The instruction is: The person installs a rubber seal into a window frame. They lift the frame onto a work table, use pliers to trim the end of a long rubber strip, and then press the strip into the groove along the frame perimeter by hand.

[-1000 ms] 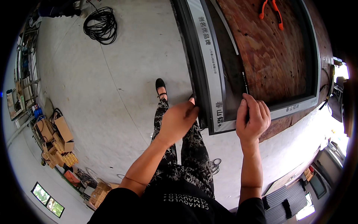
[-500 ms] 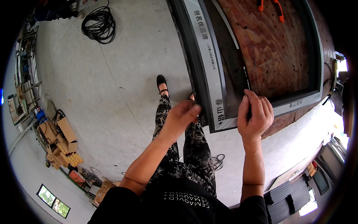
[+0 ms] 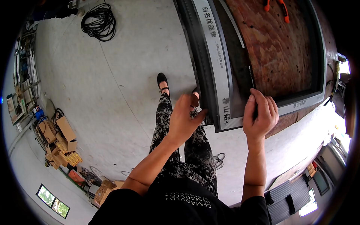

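A dark grey metal frame (image 3: 221,88), its faces covered with printed pale film, lies on a reddish-brown wooden board. My left hand (image 3: 184,119) is beside the frame's near left corner. Its thumb points at the outer edge, apart from the bent fingers, and I see nothing held. At the frame's inner near edge, my right hand (image 3: 261,114) is closed, thumb against forefinger, on the near end of a thin dark strip (image 3: 251,77) with white marks. The curled fingers hide what lies in the palm.
Orange-handled tool (image 3: 284,12) lies on the wooden board (image 3: 279,48) inside the frame. A coil of black cable (image 3: 98,23) is on the floor at the far left. Cardboard boxes (image 3: 67,129) stand along the left wall; grey corrugated sheets (image 3: 287,200) are at the lower right.
My left hand has shifted slightly up, and its thumb has spread from the fingers. My right hand keeps its pinch at the inner edge. The whole view has shifted slightly.
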Motion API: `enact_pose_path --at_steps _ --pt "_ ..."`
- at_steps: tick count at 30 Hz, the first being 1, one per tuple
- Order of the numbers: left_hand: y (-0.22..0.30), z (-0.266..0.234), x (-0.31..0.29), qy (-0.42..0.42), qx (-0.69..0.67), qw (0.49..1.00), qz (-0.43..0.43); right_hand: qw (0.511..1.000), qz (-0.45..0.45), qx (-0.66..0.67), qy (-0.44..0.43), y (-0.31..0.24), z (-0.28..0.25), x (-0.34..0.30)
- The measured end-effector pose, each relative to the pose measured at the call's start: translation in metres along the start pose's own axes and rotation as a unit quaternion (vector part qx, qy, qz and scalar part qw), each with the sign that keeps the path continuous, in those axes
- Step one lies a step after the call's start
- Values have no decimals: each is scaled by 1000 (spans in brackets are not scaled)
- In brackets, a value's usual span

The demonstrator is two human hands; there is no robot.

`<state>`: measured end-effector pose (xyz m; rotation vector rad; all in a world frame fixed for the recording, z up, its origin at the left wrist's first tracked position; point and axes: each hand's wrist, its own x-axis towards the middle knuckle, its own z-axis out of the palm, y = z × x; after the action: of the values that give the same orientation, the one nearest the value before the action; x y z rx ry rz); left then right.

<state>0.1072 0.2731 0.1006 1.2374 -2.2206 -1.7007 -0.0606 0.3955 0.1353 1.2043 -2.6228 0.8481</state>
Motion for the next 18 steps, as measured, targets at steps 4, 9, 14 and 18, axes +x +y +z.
enact_pose_path --at_steps 4,9,14,18 --pt "-2 7 -4 8 8 1000 2 1000 0 1 1 0 1 0" --pt "-13 18 -9 58 78 994 43 1000 0 -1 0 0 0 0" --pt "-15 19 -5 76 105 990 54 1000 0 4 5 0 0 1" --pt "-8 7 1 43 141 986 77 1000 1 6 7 -2 1 1"
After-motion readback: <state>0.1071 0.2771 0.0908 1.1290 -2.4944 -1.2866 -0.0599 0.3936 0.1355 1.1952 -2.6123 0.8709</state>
